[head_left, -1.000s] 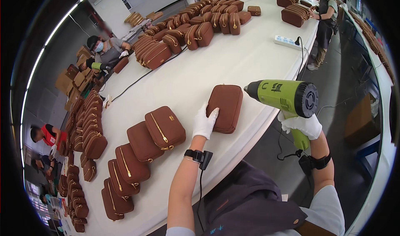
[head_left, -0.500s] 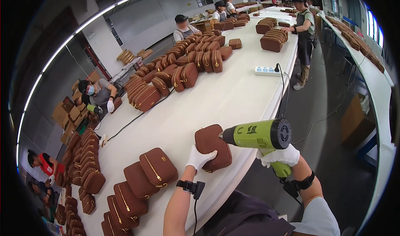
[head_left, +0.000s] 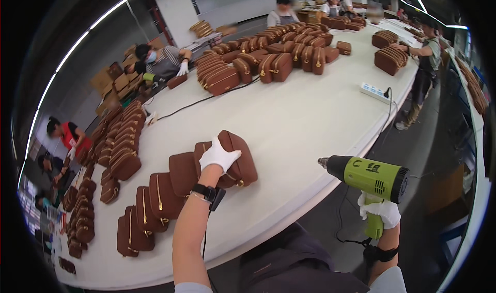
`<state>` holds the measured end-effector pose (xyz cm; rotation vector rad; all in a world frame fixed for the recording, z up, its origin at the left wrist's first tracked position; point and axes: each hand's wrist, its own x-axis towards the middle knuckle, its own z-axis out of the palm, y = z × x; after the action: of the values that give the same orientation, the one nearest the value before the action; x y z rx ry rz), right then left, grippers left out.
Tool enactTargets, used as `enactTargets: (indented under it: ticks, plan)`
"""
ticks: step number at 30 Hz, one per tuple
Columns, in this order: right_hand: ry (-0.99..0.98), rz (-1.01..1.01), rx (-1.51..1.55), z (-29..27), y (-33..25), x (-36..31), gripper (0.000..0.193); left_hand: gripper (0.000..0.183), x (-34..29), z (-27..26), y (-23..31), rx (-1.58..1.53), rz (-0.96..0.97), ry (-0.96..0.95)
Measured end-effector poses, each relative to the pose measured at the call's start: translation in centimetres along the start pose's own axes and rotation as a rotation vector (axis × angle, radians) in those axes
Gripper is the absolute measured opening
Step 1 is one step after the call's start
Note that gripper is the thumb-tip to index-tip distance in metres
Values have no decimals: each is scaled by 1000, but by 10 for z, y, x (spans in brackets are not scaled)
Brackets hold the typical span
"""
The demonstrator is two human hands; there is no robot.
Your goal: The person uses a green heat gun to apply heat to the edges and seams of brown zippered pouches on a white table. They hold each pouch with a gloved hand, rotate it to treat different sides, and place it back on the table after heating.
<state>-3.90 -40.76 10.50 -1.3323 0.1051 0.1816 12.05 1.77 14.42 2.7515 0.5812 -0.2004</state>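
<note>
My right hand [head_left: 381, 212], in a white glove, is wrapped round the handle of a green and black heat gun [head_left: 373, 178]. Its metal nozzle points left over the front part of the table, with nothing before it. My left hand [head_left: 219, 157], gloved too, grips a small brown zipped bag [head_left: 243, 158] from above, thumb on its face and fingers partly hidden behind it. That bag stands at the right end of a leaning row of like brown bags [head_left: 168, 192] with gold zips, against its neighbour.
A long white table [head_left: 289, 117] carries more brown bags [head_left: 222, 76] at its far side and left. A power strip [head_left: 375, 92] lies by the right edge; a black cable [head_left: 206, 97] crosses the top. Several people work around the table, one person [head_left: 168, 65] with another heat gun.
My left hand has carried the bag left from in front of the nozzle to the row's end. The heat gun has come away to the right, still in my right hand. The view has turned.
</note>
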Motion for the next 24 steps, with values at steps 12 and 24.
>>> enactTargets:
  ticks: [12,24]
  plan:
    - [-137,44,113,27,14,12,48,53,-2,43,13,586,814,260]
    - [-67,-6,129,-4,27,-29,42,49,14,65,6,1006,460,-67]
